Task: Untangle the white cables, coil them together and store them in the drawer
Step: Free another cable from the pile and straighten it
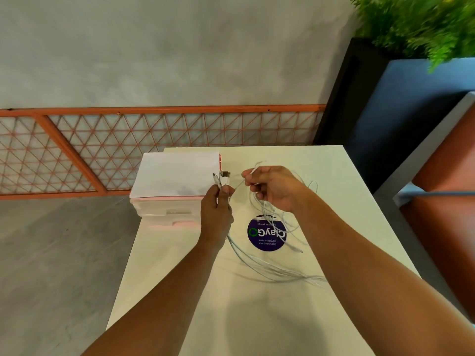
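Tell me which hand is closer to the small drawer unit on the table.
Left. The left hand holds cable plugs right beside the drawer unit; the right hand pinches a white cable farther to the right, above the table.

A shared office pantry or break area: on the table [341,201], just this side of the grip of the right hand [275,188], a round sticker [267,233] reads "Let's keep our pantries clean"; right of it stand a planter [344,98] and padded seating [442,176].
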Motion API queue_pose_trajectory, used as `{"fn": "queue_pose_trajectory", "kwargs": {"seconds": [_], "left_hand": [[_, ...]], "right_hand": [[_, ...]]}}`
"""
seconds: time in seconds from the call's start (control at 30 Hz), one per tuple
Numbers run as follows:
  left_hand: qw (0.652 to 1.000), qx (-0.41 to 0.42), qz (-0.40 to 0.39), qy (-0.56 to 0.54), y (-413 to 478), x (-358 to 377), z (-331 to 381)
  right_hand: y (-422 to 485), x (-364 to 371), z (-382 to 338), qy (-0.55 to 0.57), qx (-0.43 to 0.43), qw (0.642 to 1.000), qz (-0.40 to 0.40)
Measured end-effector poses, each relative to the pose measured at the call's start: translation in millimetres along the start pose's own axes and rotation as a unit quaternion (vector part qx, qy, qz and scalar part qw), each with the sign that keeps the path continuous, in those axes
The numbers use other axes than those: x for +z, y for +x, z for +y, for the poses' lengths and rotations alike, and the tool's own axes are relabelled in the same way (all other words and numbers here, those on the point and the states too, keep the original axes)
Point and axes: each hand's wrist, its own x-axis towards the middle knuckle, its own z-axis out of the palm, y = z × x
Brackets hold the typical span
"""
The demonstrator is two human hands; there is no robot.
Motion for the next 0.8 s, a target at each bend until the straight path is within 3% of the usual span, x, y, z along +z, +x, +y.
{"fn": "queue_pose_trajectory", "kwargs": {"seconds": [0.2, 0.3, 0.4, 0.53, 0.8], "left_hand": [[0.998, 0.020, -0.016, 0.065, -5.3, -1.3, -9.1], [0.987, 0.046, -0.056, 0.144, -10.1, -4.8, -17.8], [0.984, 0.036, -0.101, 0.140, -21.5, -6.7, -23.6], [0.990, -0.030, -0.126, 0.056, -34.6, -9.6, -22.0], [0.994, -0.054, -0.085, 0.040, -35.2, -34.9, -26.3]], "right_hand": [[-10.7, -5.1, 31.2, -0.006, 0.061, 0.998, -0.024], [-11.5, -10.3, 42.5, 0.075, 0.100, 0.992, -0.010], [-11.7, -12.2, 49.5, 0.159, 0.121, 0.980, 0.009], [-9.1, -18.3, 56.6, 0.295, 0.089, 0.947, 0.088], [-19.8, -40.5, 34.3, 0.321, 0.024, 0.935, 0.147]]}}
